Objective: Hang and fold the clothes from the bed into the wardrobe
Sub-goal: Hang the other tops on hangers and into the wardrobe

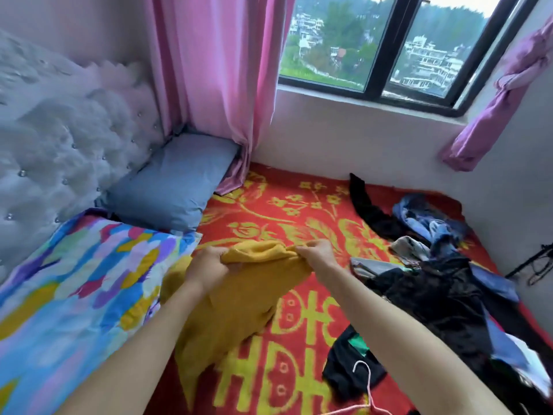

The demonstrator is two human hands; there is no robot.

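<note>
The yellow garment (pixel 239 301) is gripped over the red blanket (pixel 299 205) on the bed. Its bunched upper edge is pinched by the left hand (pixel 206 266) and the right hand (pixel 314 253), with fingers curled into the cloth. From that grip the cloth falls toward the person (long axis far to near). The pink hanger (pixel 370 395) lies beside the right arm, so that hand is judged the nearer one.

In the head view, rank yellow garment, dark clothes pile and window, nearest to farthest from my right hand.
1. yellow garment, gripped by the right hand.
2. dark clothes pile, to its right.
3. window, high at the back.
</note>
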